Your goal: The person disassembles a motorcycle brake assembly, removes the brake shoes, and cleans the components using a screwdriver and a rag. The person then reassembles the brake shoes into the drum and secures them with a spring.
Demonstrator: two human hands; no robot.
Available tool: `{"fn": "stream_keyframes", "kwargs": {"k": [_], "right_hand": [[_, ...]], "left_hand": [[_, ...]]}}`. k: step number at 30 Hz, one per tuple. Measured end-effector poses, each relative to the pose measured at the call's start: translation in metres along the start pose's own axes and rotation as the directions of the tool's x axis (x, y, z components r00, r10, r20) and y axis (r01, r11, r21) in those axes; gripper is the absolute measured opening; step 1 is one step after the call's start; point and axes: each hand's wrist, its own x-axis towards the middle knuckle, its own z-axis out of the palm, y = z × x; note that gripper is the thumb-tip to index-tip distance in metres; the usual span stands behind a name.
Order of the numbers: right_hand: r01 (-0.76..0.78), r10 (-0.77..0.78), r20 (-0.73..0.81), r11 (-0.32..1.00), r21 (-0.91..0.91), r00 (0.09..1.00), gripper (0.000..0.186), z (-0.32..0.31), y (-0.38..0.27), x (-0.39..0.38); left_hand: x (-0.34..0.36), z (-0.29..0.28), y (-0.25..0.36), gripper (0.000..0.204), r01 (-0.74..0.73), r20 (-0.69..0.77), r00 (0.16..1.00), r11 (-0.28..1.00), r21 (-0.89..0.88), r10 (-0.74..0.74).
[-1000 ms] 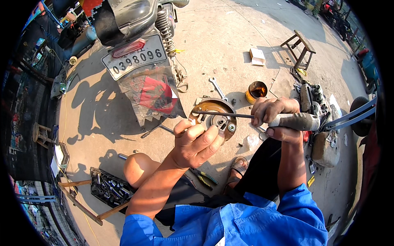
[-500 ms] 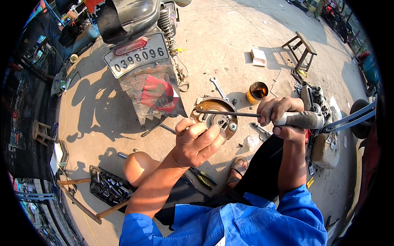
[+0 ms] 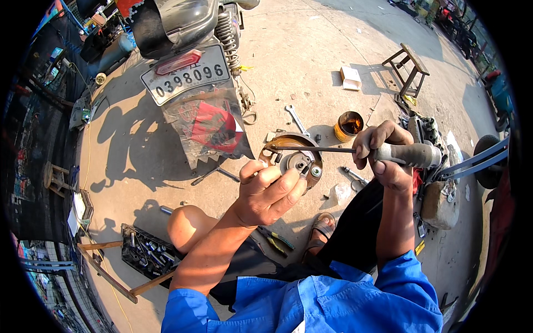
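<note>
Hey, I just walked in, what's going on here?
Someone seated or crouching is working on a round metal plate. Their left hand grips its near side. Their right hand holds a screwdriver by the front of its handle, the shaft lying across the plate and the tip at its left side. Beyond the plate, a wrench and an open can are on the ground; pliers lie nearer the person.

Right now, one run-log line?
left grip: holds round metal part | right grip: around screwdriver handle | tip: over part's upper-left side, contact unclear | ground: wrench, yellow can
</note>
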Motion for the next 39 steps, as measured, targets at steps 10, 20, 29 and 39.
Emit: {"fn": "stream_keyframes", "kwargs": {"k": [10, 20, 29, 39], "right_hand": [[-0.014, 0.015, -0.031, 0.999, 0.032, 0.999, 0.042, 0.007, 0.003, 0.002], [-0.043, 0.045, -0.086, 0.999, 0.017, 0.995, 0.036, 0.011, 0.001, 0.002], [-0.040, 0.047, -0.119, 0.998, 0.057, 0.992, 0.039, 0.011, 0.001, 0.002], [-0.056, 0.054, -0.128, 0.998, -0.009, 0.990, 0.046, 0.014, 0.007, 0.001]], "left_hand": [[0.003, 0.001, -0.001, 0.020, -0.009, -0.032, 0.999, 0.999, 0.039, 0.010], [0.001, 0.001, 0.001, 0.024, -0.005, -0.031, 0.999, 1.000, 0.018, 0.006], [0.000, 0.000, 0.001, 0.020, -0.007, -0.028, 1.000, 1.000, 0.023, 0.007], [0.001, 0.001, 0.000, 0.018, -0.003, -0.037, 0.999, 1.000, 0.031, 0.004]]}}
